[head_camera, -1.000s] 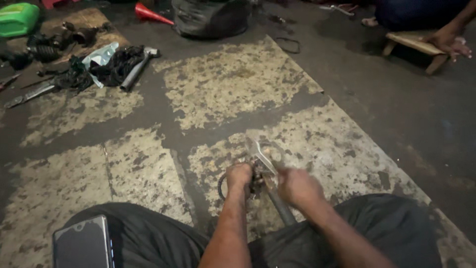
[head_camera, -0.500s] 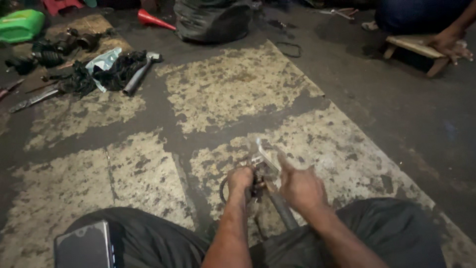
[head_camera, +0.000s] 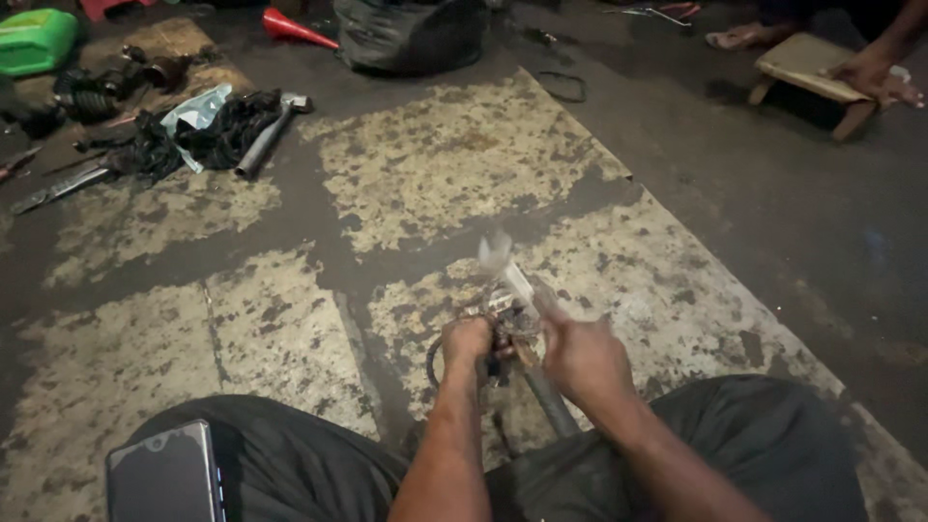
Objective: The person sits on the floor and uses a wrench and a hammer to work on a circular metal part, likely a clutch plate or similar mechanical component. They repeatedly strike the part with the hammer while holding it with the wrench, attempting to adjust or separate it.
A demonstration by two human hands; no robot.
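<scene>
Left hand [head_camera: 466, 340] steadies metal part [head_camera: 503, 324] — right hand [head_camera: 580, 353] holds wrench [head_camera: 505, 269]

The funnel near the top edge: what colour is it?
Red; the funnel shows only in the head view.

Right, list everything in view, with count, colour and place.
spanner: one, silver, blurred, above the hands at centre
metal part: one, dark, between the hands
rod: one, dark grey, running from the part toward the lap
hammer: one, grey, upper left
rag pile: one, black, with a pale bag, upper left
jug: one, green, top left corner
funnel: one, red, top
bag: one, black, top centre
stool: one, wooden, top right, another person's hand on it
phone: one, dark, on left thigh
left hand: grip on the part
right hand: by the spanner, grip unclear
</scene>
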